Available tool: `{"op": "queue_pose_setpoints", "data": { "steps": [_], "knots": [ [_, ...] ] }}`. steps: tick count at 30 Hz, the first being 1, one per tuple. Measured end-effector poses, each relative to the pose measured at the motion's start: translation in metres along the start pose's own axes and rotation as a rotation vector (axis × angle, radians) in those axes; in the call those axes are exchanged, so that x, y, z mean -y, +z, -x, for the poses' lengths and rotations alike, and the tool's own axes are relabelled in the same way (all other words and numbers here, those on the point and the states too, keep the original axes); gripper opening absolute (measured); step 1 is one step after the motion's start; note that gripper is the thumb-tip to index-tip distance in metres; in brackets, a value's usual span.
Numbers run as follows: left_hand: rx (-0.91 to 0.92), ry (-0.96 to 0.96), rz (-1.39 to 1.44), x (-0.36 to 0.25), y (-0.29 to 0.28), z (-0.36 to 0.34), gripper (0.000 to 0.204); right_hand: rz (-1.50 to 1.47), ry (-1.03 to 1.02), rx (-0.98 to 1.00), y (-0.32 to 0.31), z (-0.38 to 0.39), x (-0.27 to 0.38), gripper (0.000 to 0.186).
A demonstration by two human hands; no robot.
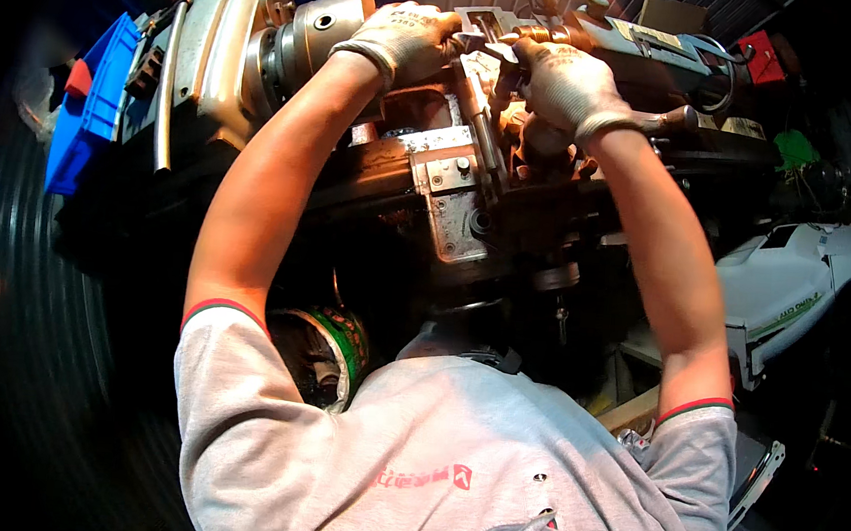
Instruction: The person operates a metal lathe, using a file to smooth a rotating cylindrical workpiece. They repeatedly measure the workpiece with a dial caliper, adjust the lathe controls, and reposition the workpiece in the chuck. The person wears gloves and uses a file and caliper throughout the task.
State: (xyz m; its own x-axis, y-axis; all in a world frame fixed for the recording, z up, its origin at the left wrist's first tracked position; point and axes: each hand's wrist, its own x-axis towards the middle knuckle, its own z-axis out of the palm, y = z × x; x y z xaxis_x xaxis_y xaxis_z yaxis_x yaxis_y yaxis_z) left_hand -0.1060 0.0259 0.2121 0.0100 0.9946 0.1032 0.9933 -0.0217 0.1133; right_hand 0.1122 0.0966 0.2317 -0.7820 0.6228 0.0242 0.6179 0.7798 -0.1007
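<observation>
Both of my hands wear light work gloves and reach over a metal lathe. My left hand (pixel 407 39) is beside the lathe chuck (pixel 326 24), its fingers curled in toward the tool post (pixel 487 23). On the other side of that post, my right hand (pixel 567 83) is closed, with its fingertips close to a small metal piece. What either hand grips is too small and partly hidden to name. Below them lies the cross slide (pixel 455 194), a pale, worn metal plate with bolts.
At the far left stands a blue plastic bin (pixel 91 104) with a red item in it. A hammer-like wooden handle (pixel 665 120) lies right of my right hand. Farther right are a red box (pixel 761 57) and a white machine cover (pixel 789 281). A green-rimmed bucket (pixel 341 343) stands below.
</observation>
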Motion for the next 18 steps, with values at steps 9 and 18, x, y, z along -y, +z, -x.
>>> {"op": "queue_pose_setpoints", "data": {
  "steps": [9,18],
  "knots": [
    [-0.193,0.082,0.035,0.017,0.007,0.003,0.045,-0.028,0.046,-0.506,0.043,0.002,0.007,0.052],
    [-0.066,-0.536,0.401,-0.122,0.006,0.096,0.04,0.055,-0.612,-0.324,0.028,-0.076,-0.042,0.061]
  ]
}}
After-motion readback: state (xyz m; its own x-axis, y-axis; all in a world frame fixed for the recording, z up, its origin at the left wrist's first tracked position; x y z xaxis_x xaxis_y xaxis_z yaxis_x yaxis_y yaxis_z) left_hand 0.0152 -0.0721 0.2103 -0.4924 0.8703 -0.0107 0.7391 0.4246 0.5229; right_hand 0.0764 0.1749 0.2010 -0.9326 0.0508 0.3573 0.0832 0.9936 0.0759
